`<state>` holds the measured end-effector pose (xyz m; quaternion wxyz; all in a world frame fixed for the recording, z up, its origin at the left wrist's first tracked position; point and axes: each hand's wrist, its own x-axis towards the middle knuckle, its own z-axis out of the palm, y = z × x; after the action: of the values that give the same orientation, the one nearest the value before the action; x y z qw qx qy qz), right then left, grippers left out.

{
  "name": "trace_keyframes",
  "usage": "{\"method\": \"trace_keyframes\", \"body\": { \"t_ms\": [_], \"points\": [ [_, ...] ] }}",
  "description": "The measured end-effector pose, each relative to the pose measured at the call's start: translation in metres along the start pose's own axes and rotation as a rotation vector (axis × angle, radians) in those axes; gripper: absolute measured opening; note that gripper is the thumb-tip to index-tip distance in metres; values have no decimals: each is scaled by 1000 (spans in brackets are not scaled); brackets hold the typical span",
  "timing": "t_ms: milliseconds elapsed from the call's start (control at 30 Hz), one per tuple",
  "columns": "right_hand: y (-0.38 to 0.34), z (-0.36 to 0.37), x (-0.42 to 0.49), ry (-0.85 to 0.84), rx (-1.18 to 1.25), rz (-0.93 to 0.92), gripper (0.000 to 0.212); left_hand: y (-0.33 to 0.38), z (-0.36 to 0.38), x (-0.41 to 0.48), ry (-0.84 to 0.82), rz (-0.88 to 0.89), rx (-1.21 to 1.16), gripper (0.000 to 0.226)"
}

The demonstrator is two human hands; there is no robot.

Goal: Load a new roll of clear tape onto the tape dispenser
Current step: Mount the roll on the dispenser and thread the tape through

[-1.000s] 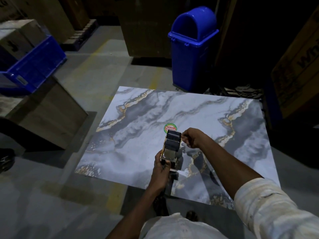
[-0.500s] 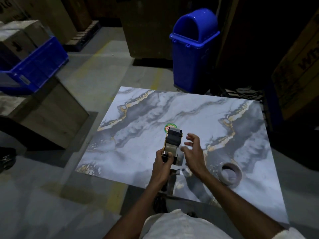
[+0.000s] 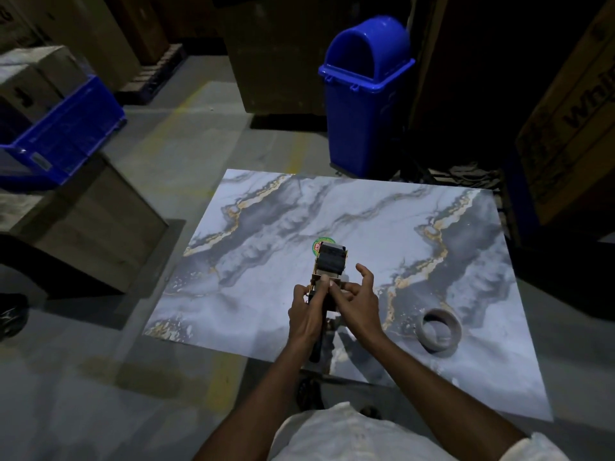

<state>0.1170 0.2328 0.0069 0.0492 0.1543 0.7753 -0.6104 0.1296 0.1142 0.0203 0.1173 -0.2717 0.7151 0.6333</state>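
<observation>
Right hand has closed in on the tape dispenser since half a second ago, when it hovered open just right of it with fingers spread. Now thumb and one or two fingers pinch at the near end of the dispenser's head, by the metal frame; index finger sticks up and out, not touching anything. Half-closed hand, pinch grip only. What exactly it pinches is too small to tell.

Left hand wraps closed round the dispenser's dark handle from the left, thumb up against the frame next to the right hand's fingertips. Same grip as earlier. Dispenser is held above the marble-pattern tabletop, head pointing away from the person, partly covering a green round sticker on the surface.

Tape roll lies flat on the tabletop, well to the right of both hands, nothing touching it; same spot as half a second ago. One second ago the right forearm hid that spot.

Blue bin stands on the floor beyond the table's far edge. Blue crate sits far left on boxes.
</observation>
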Motion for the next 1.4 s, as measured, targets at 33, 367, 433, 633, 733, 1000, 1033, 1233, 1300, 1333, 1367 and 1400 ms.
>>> {"method": "trace_keyframes", "body": {
  "t_ms": [33,367,433,633,733,1000,1033,1233,1300,1333,1367,1400],
  "points": [
    [-3,0,-1,8,-11,-13,79,0,0,-1,-3,-11,-4,60],
    [-13,-1,-9,87,-80,-84,55,12,1,-8,-37,38,129,53],
    [-10,-1,-8,93,-88,-81,54,12,1,-8,-50,47,138,53],
    [-19,0,2,153,-93,80,45,5,6,-10,-16,9,113,59],
    [-27,0,5,102,-95,103,46,10,7,-11,41,-40,94,58],
    [-28,-5,2,65,-89,139,52,16,11,-8,72,-57,106,68],
    [-26,-6,1,56,-80,135,55,18,10,-8,74,-62,94,68],
    [-11,-4,-26,5,187,430,88,18,13,-14,90,-37,25,64],
    [-13,-7,-33,-252,501,529,81,10,19,-15,78,-14,-36,76],
    [-13,-11,-35,-351,636,545,75,1,22,-11,79,6,-67,87],
    [-14,-15,-36,-410,741,556,73,-4,24,-10,91,9,-70,96],
    [-11,-17,-36,-441,766,552,71,-3,26,-16,100,7,-67,97]
  ]
}}
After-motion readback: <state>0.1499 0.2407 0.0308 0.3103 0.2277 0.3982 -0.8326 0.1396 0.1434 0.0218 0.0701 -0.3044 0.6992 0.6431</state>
